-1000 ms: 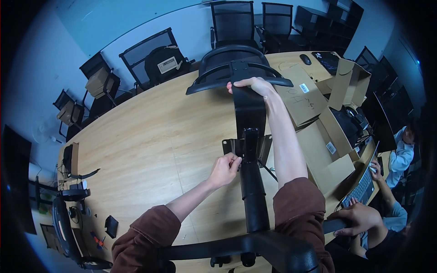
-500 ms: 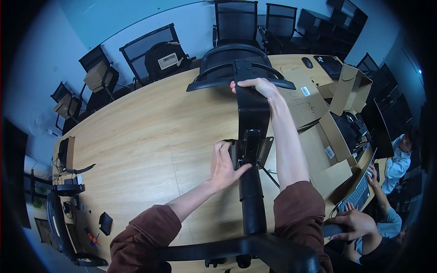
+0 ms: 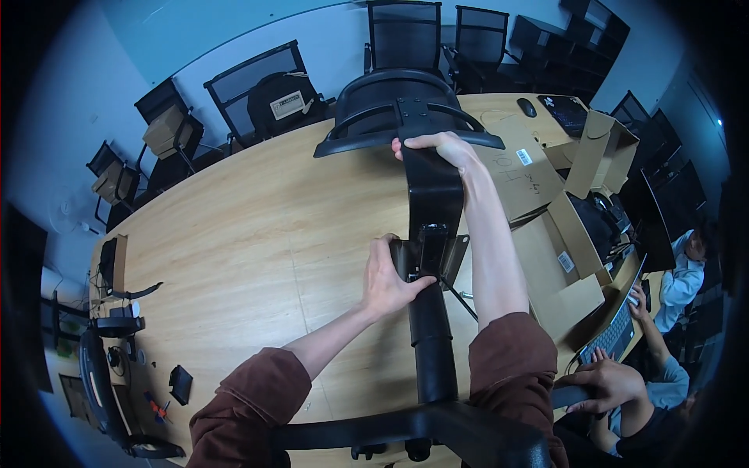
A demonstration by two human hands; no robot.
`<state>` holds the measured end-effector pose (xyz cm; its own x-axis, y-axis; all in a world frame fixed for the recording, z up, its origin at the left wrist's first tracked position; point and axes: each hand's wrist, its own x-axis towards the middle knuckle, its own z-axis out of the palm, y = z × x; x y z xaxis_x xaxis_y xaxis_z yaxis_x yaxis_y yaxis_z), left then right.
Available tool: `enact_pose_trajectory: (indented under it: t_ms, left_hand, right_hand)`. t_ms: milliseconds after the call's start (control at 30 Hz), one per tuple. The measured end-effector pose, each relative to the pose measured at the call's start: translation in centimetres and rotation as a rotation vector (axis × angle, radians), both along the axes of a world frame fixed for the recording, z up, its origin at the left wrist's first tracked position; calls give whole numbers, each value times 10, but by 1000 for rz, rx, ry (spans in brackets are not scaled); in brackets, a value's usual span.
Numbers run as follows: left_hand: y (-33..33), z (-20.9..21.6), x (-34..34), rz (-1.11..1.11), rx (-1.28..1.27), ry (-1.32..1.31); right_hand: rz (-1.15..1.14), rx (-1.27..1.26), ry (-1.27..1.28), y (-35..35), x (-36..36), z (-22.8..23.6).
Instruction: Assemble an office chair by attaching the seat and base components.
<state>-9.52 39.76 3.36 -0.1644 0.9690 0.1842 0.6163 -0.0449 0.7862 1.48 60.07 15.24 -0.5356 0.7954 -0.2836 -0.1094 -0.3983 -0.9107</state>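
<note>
A partly built black office chair lies over the table in front of me. My right hand point(image 3: 441, 150) is closed around the upper end of its wide, bent back support point(image 3: 434, 191), just below the curved backrest frame point(image 3: 337, 146). Lower down, my left hand point(image 3: 388, 279) grips the side of the metal seat plate point(image 3: 457, 261), its thumb on the top of the gas lift cylinder point(image 3: 434, 366). A thin lever sticks out to the right of the plate. The cylinder runs down to the chair base point(image 3: 351, 431) between my forearms. The joint behind my left fingers is partly hidden.
At right, another person's hand point(image 3: 612, 386) holds one leg of the base; others sit beyond, near a laptop point(image 3: 608, 343). Opened cardboard boxes point(image 3: 546, 288) cover the table's right side. Black armrest-like parts point(image 3: 97, 374) and a small black piece point(image 3: 181, 384) lie at left.
The backrest frame and support have shifted slightly left and away from me. My left hand has moved a little, its thumb sliding rightward across the cylinder top. My right hand keeps its hold.
</note>
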Motion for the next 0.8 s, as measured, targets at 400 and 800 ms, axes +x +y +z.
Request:
enact_pose_trajectory:
  t_ms: [400,800]
  left_hand:
    - [0,-4,-12,-80,62,-117]
    - [23,-34,-52,-496,-251,-620]
  right_hand:
    - [20,88,-18,3,-3,-3]
    - [-36,4,-11,3,-3,-2]
